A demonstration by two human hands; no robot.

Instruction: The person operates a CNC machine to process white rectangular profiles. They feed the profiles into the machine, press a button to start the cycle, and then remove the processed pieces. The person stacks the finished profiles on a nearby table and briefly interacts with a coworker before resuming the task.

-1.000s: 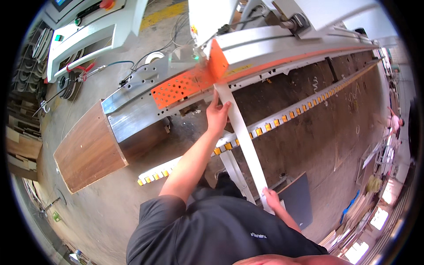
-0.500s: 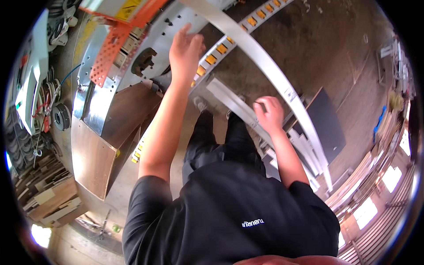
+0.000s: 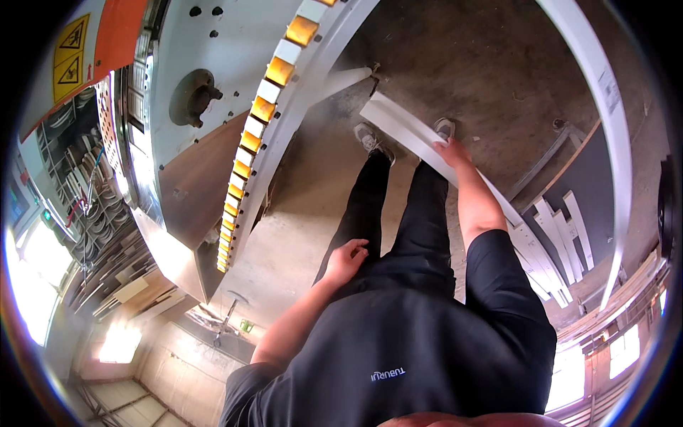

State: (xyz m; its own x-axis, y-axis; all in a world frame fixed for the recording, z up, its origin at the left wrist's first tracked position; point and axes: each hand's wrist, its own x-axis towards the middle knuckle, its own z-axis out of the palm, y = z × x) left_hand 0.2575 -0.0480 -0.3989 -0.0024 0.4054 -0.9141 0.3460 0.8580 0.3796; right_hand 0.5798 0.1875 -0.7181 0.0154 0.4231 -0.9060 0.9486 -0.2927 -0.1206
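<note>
My right hand (image 3: pixel 453 152) is on a long white board (image 3: pixel 405 125), its fingers at the edge near the board's far end. The board runs slantwise past my right leg toward a bundle of white strips. Part of it is hidden behind my right forearm. My left hand (image 3: pixel 346 262) hangs in front of my left thigh, empty, with its fingers loosely apart.
A machine with a row of yellow rollers (image 3: pixel 263 109) stands on my left, beside a brown wooden panel (image 3: pixel 203 178). To the right a curved white rail (image 3: pixel 605 92) arcs past a dark panel (image 3: pixel 583 178) with white strips (image 3: pixel 562 235) on it.
My left hand has come down from the machine to my thigh. My right hand has moved onto the white board and closed on its edge. The view has shifted, with the machine now nearer.
</note>
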